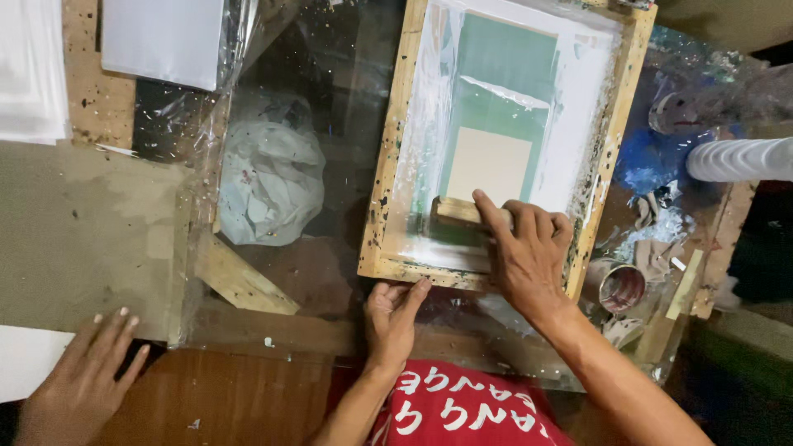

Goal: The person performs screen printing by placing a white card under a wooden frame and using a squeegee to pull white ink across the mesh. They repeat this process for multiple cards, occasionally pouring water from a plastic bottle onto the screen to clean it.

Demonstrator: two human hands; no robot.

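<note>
A wooden screen-printing frame (395, 124), spattered with paint, lies on a glass-topped table. Its mesh shows a green panel with a pale rectangle (489, 165) and white ink smeared around it. My right hand (529, 252) grips a wooden squeegee (453, 213) at the near end of the mesh. My left hand (395, 318) rests flat against the frame's near edge, fingers touching the wood.
Another person's hand (83, 381) lies on the table at bottom left, beside white paper (25, 359). Crumpled white cloth (268, 177) sits under the glass. A small ink can (619, 285), rags and sticks lie right of the frame. A white sleeve (739, 158) reaches in at right.
</note>
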